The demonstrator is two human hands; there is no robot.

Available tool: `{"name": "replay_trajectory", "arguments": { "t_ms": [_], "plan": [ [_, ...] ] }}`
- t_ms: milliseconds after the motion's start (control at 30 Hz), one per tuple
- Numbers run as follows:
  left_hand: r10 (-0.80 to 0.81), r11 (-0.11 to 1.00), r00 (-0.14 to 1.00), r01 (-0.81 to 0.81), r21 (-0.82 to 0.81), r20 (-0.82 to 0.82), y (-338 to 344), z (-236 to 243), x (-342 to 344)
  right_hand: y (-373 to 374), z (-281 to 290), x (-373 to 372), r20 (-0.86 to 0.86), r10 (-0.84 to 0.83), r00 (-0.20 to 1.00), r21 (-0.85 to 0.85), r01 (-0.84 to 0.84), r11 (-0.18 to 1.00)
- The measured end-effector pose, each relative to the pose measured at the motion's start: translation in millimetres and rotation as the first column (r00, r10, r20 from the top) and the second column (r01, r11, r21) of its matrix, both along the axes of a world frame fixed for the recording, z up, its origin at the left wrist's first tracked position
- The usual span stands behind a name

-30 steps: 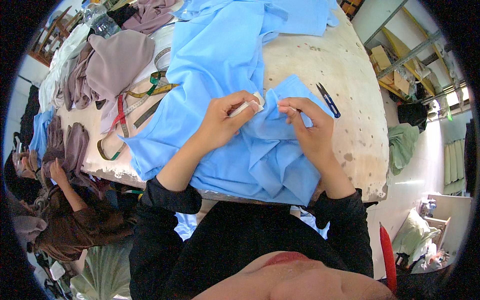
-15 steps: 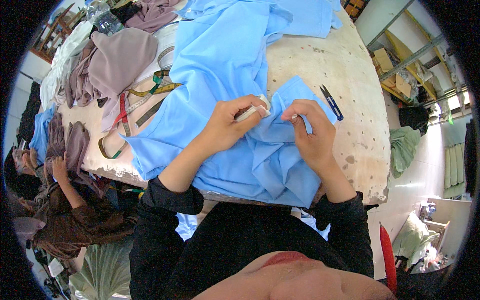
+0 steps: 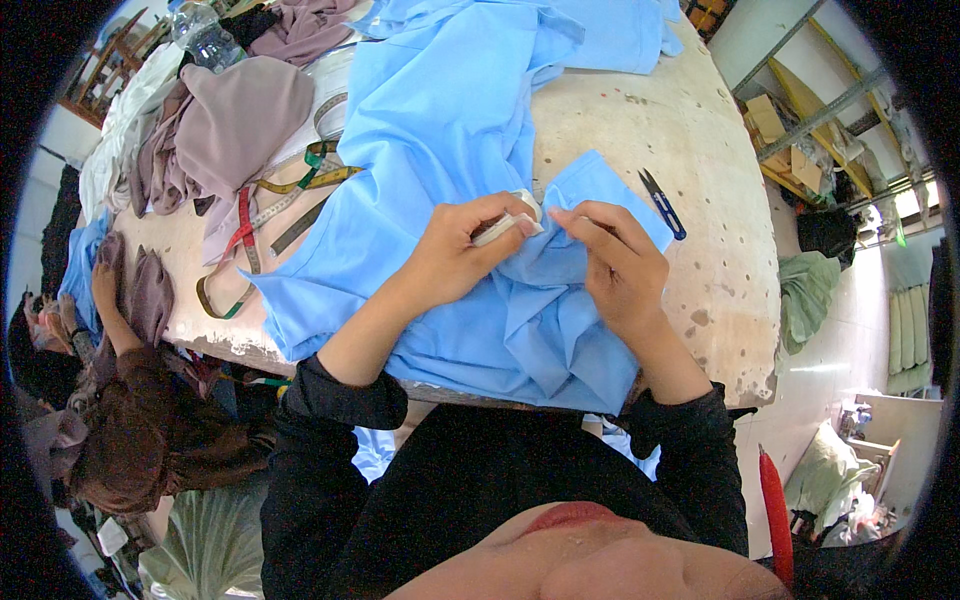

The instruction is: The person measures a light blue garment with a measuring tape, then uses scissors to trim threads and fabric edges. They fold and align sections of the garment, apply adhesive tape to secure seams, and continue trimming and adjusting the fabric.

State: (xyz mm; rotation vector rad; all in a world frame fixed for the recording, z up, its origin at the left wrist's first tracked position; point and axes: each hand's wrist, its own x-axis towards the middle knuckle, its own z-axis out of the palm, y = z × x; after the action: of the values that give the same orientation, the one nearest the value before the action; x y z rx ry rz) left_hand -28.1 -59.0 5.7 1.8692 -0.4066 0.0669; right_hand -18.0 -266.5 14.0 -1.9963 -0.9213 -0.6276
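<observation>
A light blue garment lies crumpled along the worktable, its near end gathered beneath both my hands. My left hand is closed on a small cream-white folded piece of cloth, held at the blue fabric. Just to its right, my right hand is pinched, thumb and fingertips together close to the white piece. Whatever is in that pinch is too small to make out. Dark blue thread snips rest on the table, right of my right hand.
Tangled measuring tapes and mauve-brown cloth lie on the pale, worn worktable. A clear plastic bottle stands at the far left. Another person's brown sleeve is at the left edge. Metal shelving stands at right.
My right hand has turned and its fingertips have moved slightly left, closer to the white piece. The left hand stays put. The other person's hand has shifted over the brown cloth.
</observation>
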Motion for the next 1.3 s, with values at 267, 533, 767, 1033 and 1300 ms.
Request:
{"name": "replay_trajectory", "arguments": {
  "t_ms": [267, 533, 767, 1033, 1300],
  "plan": [
    [0.01, 1.0, 0.999, -0.009, 0.008, -0.049, 0.0, 1.2, -1.5, -11.4, 12.8, 22.2, -0.291, -0.111, 0.95, 0.299, 0.201, 0.933],
    [0.013, 1.0, 0.999, -0.013, -0.003, -0.049, -0.9, -0.5, -1.5, -25.7, 15.6, 13.0, -0.396, -0.238, 0.887, -0.159, 0.188, 0.969],
    [0.012, 1.0, 0.999, -0.012, -0.009, -0.044, -1.3, 1.1, -1.8, -6.9, 17.6, 12.5, -0.43, 0.201, 0.88, 0.338, -0.049, 0.94],
    [0.002, 1.0, 1.0, -0.002, -0.002, -0.026, -1.0, 1.7, -3.0, -13.0, 6.4, 16.8, -0.527, 0.35, 0.775, 0.548, -0.006, 0.837],
    [-0.005, 1.0, 1.0, 0.005, -0.008, -0.001, -0.6, 0.3, -3.1, -3.8, 8.9, 30.4, 0.052, -0.348, 0.936, 0.578, 0.256, 0.775]
  ]
}}
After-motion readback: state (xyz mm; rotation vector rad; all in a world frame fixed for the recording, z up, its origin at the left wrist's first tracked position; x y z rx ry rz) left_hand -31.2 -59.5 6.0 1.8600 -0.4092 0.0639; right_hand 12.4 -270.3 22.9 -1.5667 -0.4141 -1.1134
